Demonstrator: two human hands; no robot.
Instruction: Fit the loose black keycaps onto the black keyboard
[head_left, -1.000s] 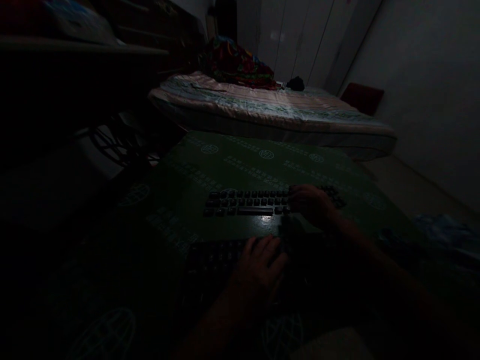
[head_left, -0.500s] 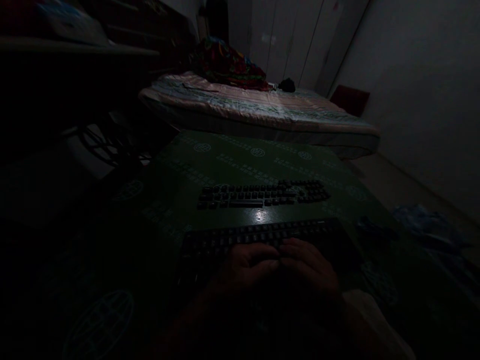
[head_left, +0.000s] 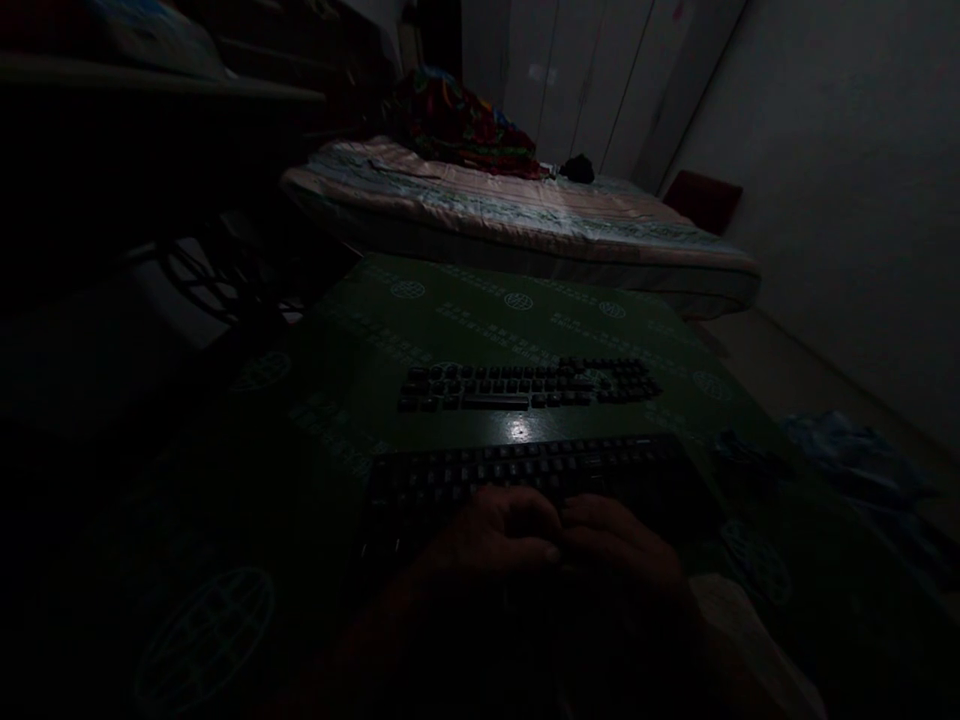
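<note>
1. Black kbd (head_left: pixel 540 462), centre of clock: lies flat on the green tabletop (head_left: pixel 360 390), long side approx. 9 to 3; near part hidden by hands & shadow.
2. L hand (head_left: pixel 499 530): at kbd's 7, over its keys, fingers curled inward. Can't tell if it grips anything; too dark.
3. R hand (head_left: pixel 619 540): at kbd's 5, fingers bent toward L hand, tips v. close to L's. Grip likewise can't be told.
4. Loose keycaps (head_left: pixel 495 402): at 12, just beyond kbd, apart from it, set out in rows incl. one long bar.
5. Tabletop: printed w/ pale globes & lettering; bright glare spot betw. keycaps & kbd.
6. Pale item (head_left: pixel 750 630) at 4, partly hidden, unclear. Crumpled bluish cloth (head_left: pixel 862 450) at 3.
7. Bed (head_left: pixel 540 215) at 12, past table, striped cover; red patterned blanket (head_left: pixel 465 130) heaped on it.
8. Dark spoked wheel (head_left: pixel 199 280) at 10.
</note>
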